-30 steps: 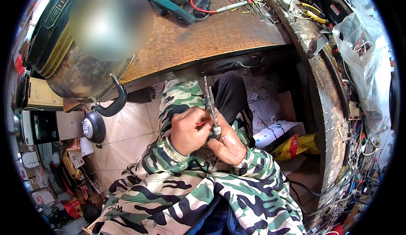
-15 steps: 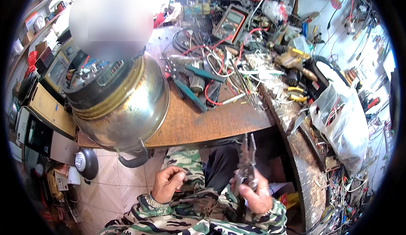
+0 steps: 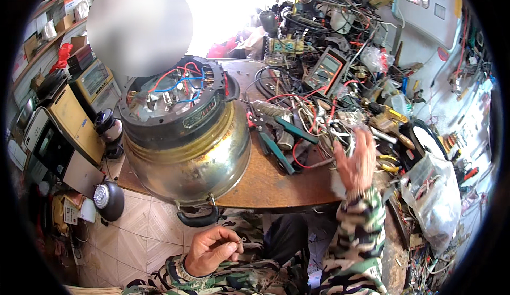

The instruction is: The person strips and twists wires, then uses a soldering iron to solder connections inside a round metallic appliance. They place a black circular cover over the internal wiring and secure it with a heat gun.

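Observation:
My left hand (image 3: 213,250) is above my lap, thumb and forefinger pinched on a small bit that I cannot make out. Over the cluttered right part of the bench, my right hand (image 3: 357,162) reaches out with its fingers apart, slightly blurred, and nothing shows in its grasp. It is nearest to a tangle of cables and hand tools. A large steel pot (image 3: 196,162) stands upside down at the left of the bench, its black base (image 3: 159,101) uncovered with red and blue wires inside. Green-handled pliers (image 3: 277,151) lie between the pot and my right hand.
Behind the tools sits a multimeter (image 3: 325,72) with red leads. Yellow-handled pliers (image 3: 389,163) and a clear plastic bag (image 3: 438,199) are at the right. A black pot handle (image 3: 197,218) overhangs the wooden bench's front edge (image 3: 287,202). Appliances crowd the left.
My right hand has moved from above my lap up to the bench, and the metal plier-like tool it held is no longer in it. My left hand keeps its pinch. The view has shifted.

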The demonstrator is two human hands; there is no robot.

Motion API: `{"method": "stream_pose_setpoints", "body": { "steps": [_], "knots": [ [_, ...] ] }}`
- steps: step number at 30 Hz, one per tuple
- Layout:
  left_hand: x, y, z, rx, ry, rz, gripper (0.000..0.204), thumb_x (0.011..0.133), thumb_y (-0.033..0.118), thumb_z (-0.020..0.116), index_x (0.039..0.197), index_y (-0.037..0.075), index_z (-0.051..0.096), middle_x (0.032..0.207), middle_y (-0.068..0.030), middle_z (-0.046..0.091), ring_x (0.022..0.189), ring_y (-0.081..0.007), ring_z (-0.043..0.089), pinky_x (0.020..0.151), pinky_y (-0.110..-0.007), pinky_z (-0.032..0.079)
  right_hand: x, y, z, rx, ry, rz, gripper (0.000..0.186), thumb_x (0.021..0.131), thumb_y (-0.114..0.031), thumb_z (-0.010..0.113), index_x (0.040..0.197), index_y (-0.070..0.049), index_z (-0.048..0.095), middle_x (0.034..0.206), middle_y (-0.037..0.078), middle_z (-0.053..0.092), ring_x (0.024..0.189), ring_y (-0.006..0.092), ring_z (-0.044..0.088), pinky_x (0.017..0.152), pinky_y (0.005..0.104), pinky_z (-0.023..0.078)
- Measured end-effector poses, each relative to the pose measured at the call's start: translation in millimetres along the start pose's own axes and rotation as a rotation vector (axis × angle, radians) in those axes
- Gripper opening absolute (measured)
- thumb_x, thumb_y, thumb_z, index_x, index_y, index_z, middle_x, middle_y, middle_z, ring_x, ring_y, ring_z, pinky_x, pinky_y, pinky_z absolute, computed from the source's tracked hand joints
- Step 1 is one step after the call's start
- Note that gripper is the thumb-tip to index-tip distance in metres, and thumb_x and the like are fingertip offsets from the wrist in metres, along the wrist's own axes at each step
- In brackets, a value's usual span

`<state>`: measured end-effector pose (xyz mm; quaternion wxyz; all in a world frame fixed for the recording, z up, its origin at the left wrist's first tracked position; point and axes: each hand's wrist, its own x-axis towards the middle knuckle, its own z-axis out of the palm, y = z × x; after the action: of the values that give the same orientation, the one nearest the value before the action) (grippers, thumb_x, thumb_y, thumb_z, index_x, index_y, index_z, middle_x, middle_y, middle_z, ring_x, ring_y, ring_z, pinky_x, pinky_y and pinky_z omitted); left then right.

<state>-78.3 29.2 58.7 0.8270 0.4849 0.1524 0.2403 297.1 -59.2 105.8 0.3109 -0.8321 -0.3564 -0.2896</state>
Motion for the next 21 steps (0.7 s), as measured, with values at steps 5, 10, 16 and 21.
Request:
{"method": "stream_pose_setpoints", "body": {
  "steps": [5, 10, 16, 21],
  "knots": [
    [40.5, 22.9, 22.7, 0.036, -0.045, 0.048, 0.015, 0.102, 0.001, 0.058, 0.112, -0.010, 0.059, 0.097, -0.0257, 0.070, 0.076, -0.0219, 0.069, 0.070, -0.033, 0.058, -7.0, -69.7, -33.3, 1.037, -0.672, 0.013, 0.037, 0.089, -0.018, 0.081, 0.117, 0.004, 0.070, 0.101, 0.014, 0.074, 0.096, 0.0248, 0.072, 0.087, 0.0356, 0.056],
    [98.9, 40.6, 62.0, 0.003, -0.140, 0.060, 0.017, 0.109, 0.007, 0.053, 0.121, -0.001, 0.061, 0.094, -0.0102, 0.072, 0.057, -0.0075, 0.060, 0.049, -0.022, 0.046, 18.4, -76.9, -37.8, 1.262, -1.027, -0.072, 0.041, 0.078, 0.000, 0.089, 0.116, 0.002, 0.075, 0.101, 0.014, 0.076, 0.089, 0.0180, 0.073, 0.072, 0.0265, 0.056],
    [116.2, 88.0, 88.7, 0.181, 0.042, -0.095, 0.018, 0.105, 0.010, 0.064, 0.118, -0.001, 0.063, 0.097, -0.0075, 0.072, 0.073, -0.0087, 0.063, 0.067, -0.025, 0.053, 58.4, -91.6, -47.8, 1.223, -1.027, -0.086, 0.021, 0.088, -0.009, 0.078, 0.107, 0.000, 0.076, 0.101, 0.017, 0.073, 0.086, 0.0325, 0.069, 0.076, 0.0404, 0.055],
    [114.3, 186.5, 115.3, 0.553, 0.134, -0.060, 0.016, 0.101, 0.010, 0.067, 0.112, 0.001, 0.075, 0.088, -0.0049, 0.073, 0.078, -0.0094, 0.066, 0.071, -0.028, 0.054, 96.1, -114.7, -88.2, 1.229, -1.202, 0.321, 0.008, 0.090, -0.001, 0.078, 0.097, 0.000, 0.075, 0.091, 0.011, 0.076, 0.082, 0.0196, 0.074, 0.075, 0.0290, 0.057]
  ]
}}
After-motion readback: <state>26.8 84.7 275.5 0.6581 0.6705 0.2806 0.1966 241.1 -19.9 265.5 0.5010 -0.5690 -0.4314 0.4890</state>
